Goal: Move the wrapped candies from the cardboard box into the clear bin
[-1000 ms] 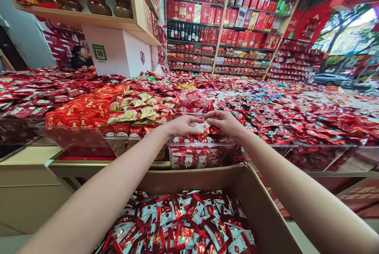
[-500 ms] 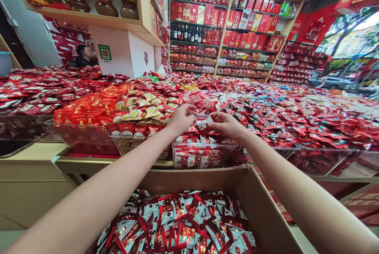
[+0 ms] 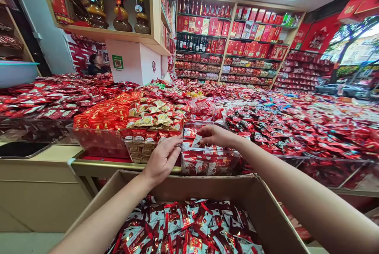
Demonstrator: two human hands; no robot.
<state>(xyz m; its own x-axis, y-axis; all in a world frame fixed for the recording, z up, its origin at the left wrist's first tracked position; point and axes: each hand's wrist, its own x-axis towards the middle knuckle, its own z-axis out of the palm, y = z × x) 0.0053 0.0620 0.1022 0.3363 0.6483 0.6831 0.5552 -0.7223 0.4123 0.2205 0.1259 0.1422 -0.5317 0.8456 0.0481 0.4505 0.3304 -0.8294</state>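
Note:
My right hand (image 3: 218, 135) reaches into a clear plastic bin (image 3: 211, 150), its fingers closed on a small white and red wrapped candy (image 3: 196, 141). More candies in red and white wrappers fill that bin. At its left front corner is my left hand (image 3: 163, 159), fingers stretched out and thumb apart, with nothing visible in it. Whether its fingertips touch the bin wall I cannot tell. Below both arms stands an open cardboard box (image 3: 204, 185), holding many loose wrapped candies (image 3: 189, 226) of similar red and white look.
Left of the bin, another holds gold durian candies (image 3: 151, 122), beside red packets (image 3: 103, 116). Heaps of red-wrapped sweets (image 3: 272, 120) spread right. A dark tablet (image 3: 23, 149) lies on the left counter. An overhanging cabinet (image 3: 103, 33) juts in at upper left; a person sits behind.
My left hand has drawn back and down to the left, away from the right hand. The right hand has lowered with the candy into the bin. The view has shifted slightly.

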